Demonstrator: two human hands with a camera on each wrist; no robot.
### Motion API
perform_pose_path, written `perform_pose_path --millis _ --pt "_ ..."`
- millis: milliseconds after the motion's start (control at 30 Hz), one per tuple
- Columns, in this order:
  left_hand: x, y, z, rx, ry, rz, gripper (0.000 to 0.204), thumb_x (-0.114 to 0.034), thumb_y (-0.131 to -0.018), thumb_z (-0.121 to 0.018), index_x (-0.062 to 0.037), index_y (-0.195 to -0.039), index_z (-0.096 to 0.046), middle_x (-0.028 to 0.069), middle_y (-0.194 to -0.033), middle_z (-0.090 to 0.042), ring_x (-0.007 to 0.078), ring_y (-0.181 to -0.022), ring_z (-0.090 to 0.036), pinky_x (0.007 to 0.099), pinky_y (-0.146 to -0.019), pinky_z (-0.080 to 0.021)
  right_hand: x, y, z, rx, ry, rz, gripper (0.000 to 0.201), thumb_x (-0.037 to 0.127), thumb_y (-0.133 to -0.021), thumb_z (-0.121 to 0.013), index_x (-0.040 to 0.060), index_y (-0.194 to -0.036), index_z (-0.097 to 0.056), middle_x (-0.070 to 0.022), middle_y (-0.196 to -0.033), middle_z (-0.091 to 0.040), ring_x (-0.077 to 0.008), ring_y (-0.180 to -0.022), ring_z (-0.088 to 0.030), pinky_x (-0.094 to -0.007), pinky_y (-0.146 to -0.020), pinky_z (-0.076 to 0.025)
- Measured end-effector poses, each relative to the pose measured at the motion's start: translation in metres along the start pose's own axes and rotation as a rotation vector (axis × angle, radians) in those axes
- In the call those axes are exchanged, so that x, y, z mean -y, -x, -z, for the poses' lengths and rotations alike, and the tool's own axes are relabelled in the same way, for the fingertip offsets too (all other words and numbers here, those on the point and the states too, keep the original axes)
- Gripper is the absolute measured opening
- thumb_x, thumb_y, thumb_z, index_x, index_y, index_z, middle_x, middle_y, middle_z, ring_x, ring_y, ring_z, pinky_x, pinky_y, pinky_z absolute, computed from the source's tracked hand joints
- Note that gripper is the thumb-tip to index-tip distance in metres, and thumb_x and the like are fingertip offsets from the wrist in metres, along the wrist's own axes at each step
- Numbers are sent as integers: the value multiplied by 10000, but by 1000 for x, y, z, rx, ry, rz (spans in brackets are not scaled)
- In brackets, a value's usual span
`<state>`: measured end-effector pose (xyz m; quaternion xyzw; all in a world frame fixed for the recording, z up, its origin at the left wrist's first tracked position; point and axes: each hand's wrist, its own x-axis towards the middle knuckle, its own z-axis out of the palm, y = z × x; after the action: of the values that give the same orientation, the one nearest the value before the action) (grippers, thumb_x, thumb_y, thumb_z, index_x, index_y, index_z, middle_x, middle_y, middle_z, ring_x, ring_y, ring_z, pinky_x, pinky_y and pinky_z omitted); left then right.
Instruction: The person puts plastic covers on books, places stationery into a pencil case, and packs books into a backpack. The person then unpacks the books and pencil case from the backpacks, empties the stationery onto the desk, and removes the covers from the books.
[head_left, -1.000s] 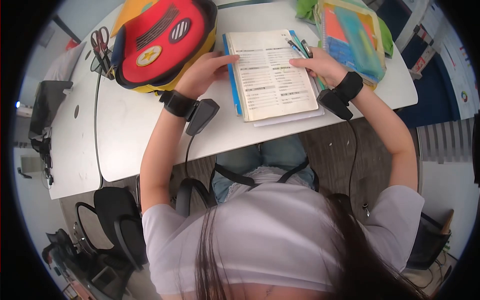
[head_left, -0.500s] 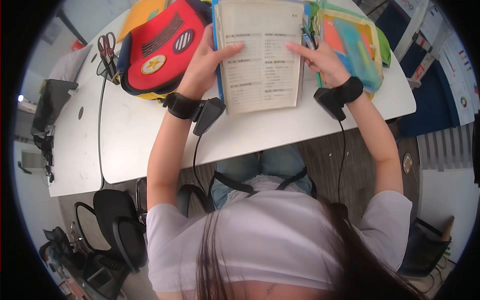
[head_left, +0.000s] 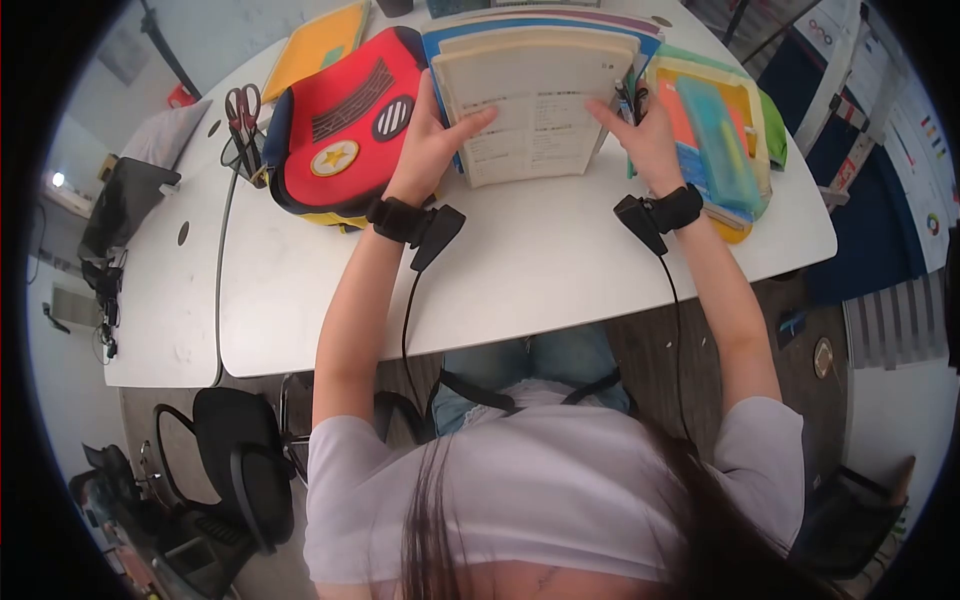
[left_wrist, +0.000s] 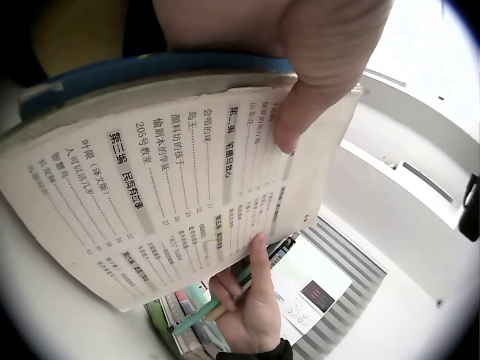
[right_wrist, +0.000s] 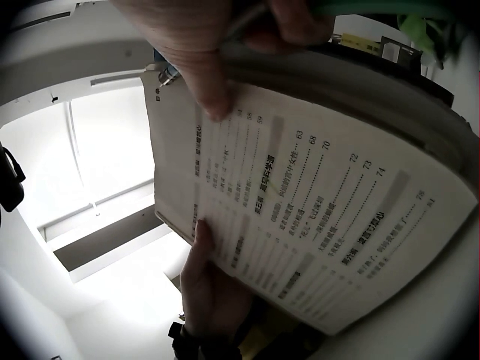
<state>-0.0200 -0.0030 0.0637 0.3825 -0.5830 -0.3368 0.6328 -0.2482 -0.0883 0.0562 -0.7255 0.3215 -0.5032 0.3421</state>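
A stack of books [head_left: 545,150] stands nearly upright at the table's far middle, its lower edge close over the tabletop. The front book shows a printed contents page [left_wrist: 172,180], and blue covers [left_wrist: 150,71] lie behind it. My left hand [head_left: 428,150] grips the stack's left side, thumb across the page and fingers hidden behind. On the opposite side my right hand [head_left: 652,145] holds the stack with its thumb on the page. Several pens [head_left: 630,100], one of them green, are also held in the right hand against the books' edge.
Left of the books lies a red, blue and yellow school bag [head_left: 350,120]. Scissors [head_left: 243,108] stand in a mesh holder beyond it, near a yellow folder [head_left: 315,55]. A see-through pouch with a teal case [head_left: 715,120] lies to the right on the white table [head_left: 530,260].
The books have gone from lying low near the table's front edge to being tilted up and moved farther back. Both hands have travelled with them, still gripping the sides.
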Motion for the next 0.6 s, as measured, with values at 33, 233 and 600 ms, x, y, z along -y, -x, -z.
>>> perform_pose_path --millis 33,233,600 --pt "1 -1 1 14 -41 12 572 -123 -751 -680 -42 -1191 -324 109 -1099 -508 179 -1031 -497 301 -869 -419 -4 0 0 6 28 -17 631 337 -698 -727 -94 -1076 -464 -113 -905 -593 -148 -831 -552 -256 -754 -436" --pt "20 0 -1 1 -79 59 626 -147 -736 -701 -54 -1200 -292 119 -1116 -475 188 -1047 -483 315 -868 -426 -3 3 0 73 22 -183 743 358 -707 -714 -122 -1176 -396 -128 -949 -594 -165 -869 -563 -256 -791 -430" --pt "-9 -12 -19 -127 -182 -190 970 -152 -709 -719 -53 -1367 -14 169 -1245 -341 232 -1144 -408 328 -906 -404 3 -19 -6 6 97 137 821 370 -688 -729 -50 -1272 -333 -148 -1066 -574 -180 -943 -573 -286 -818 -443"
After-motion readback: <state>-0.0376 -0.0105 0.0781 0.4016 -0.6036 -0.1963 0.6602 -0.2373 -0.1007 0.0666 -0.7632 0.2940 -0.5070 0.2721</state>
